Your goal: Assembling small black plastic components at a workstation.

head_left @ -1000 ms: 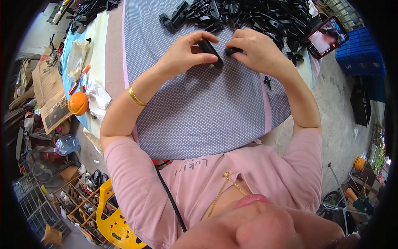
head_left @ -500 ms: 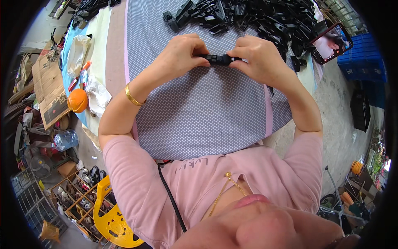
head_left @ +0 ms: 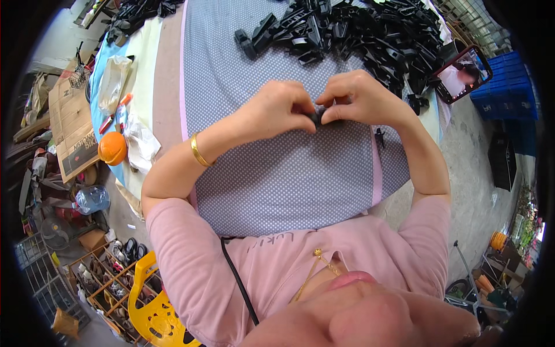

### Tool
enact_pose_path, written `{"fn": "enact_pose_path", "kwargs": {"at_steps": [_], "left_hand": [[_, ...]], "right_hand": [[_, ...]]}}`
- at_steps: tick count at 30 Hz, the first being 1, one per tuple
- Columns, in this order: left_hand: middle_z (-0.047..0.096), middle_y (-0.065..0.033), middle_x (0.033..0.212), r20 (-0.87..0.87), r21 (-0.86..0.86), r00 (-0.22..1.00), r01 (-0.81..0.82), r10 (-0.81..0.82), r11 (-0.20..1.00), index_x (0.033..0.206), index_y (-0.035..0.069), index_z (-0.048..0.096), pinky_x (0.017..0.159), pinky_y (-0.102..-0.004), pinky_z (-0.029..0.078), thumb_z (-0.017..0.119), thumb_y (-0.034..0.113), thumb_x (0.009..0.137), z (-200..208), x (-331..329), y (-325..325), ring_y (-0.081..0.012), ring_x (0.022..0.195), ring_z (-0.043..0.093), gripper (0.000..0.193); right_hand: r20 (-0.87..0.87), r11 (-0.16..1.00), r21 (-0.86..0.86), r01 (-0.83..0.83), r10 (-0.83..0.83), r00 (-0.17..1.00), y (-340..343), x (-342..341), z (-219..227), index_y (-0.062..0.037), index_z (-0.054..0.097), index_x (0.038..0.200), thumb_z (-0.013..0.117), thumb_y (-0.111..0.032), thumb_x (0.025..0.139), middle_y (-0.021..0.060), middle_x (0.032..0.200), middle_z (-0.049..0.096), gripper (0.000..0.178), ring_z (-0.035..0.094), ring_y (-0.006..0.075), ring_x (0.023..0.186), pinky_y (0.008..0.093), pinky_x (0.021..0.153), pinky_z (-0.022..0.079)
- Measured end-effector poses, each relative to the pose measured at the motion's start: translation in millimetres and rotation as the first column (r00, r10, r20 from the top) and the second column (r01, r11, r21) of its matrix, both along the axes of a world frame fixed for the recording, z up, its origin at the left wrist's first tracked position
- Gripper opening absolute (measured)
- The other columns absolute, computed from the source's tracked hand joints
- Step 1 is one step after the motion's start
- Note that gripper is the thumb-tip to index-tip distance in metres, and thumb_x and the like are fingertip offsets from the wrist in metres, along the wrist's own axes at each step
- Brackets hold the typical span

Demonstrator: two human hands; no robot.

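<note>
A black plastic part point(head_left: 315, 118) is pinched between left hand point(head_left: 278, 107) and right hand point(head_left: 359, 97); if grip slackens, it could be dropped.

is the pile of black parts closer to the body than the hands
No, the pile of black parts lies beyond the left hand and right hand, farther up the dotted cloth.

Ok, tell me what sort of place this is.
Likely a small, perhaps home-based workshop: black plastic-looking parts heaped on a grey dotted cloth, a blue plastic crate nearby, and a brown wooden rack of shoes.
</note>
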State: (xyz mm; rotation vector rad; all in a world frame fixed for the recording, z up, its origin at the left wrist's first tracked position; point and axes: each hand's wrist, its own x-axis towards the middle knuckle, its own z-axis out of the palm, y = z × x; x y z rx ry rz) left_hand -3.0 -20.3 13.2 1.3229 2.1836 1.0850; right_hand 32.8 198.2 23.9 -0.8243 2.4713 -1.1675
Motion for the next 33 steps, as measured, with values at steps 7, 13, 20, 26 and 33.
{"fn": "enact_pose_path", "kwargs": {"at_steps": [7,13,20,26,33], "left_hand": [[0.061,-0.0089,0.084,-0.589,0.248,0.707,-0.303,0.392,0.920,0.092,0.002,0.066,0.077,-0.0349,0.046,0.074,0.024,0.074,-17,-58,-6,-0.0256,0.086,0.055,0.029],[0.060,-0.0058,0.092,-0.739,0.201,0.501,-0.473,0.450,0.858,0.093,0.004,0.066,0.081,-0.0354,0.043,0.071,0.021,0.075,-24,-77,-15,-0.0255,0.094,0.050,0.025],[0.061,-0.0095,0.082,-0.689,0.317,0.452,-0.515,0.567,0.796,0.084,0.003,0.064,0.074,-0.0368,0.045,0.065,0.013,0.075,-6,-66,-18,-0.0274,0.082,0.056,0.013],[0.061,-0.0114,0.083,-0.400,0.156,0.833,-0.349,0.382,0.924,0.086,0.000,0.063,0.071,-0.0349,0.047,0.064,0.008,0.077,16,-30,-10,-0.0265,0.080,0.058,0.013],[0.057,-0.0097,0.087,-0.301,0.039,0.929,-0.212,0.214,0.977,0.090,0.001,0.064,0.071,-0.0345,0.049,0.069,0.012,0.077,-8,-9,5,-0.0259,0.079,0.057,0.018]], "right_hand": [[-0.779,0.955,0.039,0.293,-0.155,0.607,-6,-23,-26,-0.0017,0.063,0.107,0.065,-0.006,0.078,0.0105,0.103,0.063,0.029,0.059,0.0223,0.090,0.0309,0.073,0.051],[-0.719,0.895,0.226,0.385,-0.113,0.685,-21,-17,-35,-0.0019,0.061,0.104,0.062,-0.004,0.078,0.0087,0.104,0.055,0.026,0.056,0.0238,0.090,0.0335,0.077,0.050],[-0.521,0.923,0.010,0.385,-0.324,0.789,-11,1,-19,-0.0016,0.062,0.101,0.064,-0.003,0.073,0.0097,0.093,0.057,0.028,0.058,0.0250,0.083,0.0343,0.074,0.050],[-0.479,0.956,0.014,0.293,-0.251,0.841,3,-2,-14,-0.0014,0.064,0.095,0.066,-0.006,0.070,0.0094,0.087,0.059,0.026,0.059,0.0257,0.084,0.0346,0.074,0.050],[-0.635,0.868,0.209,0.451,-0.230,0.737,13,2,-6,-0.0044,0.068,0.087,0.069,-0.013,0.071,0.0049,0.082,0.061,0.018,0.057,0.0233,0.082,0.0331,0.071,0.049]]}}
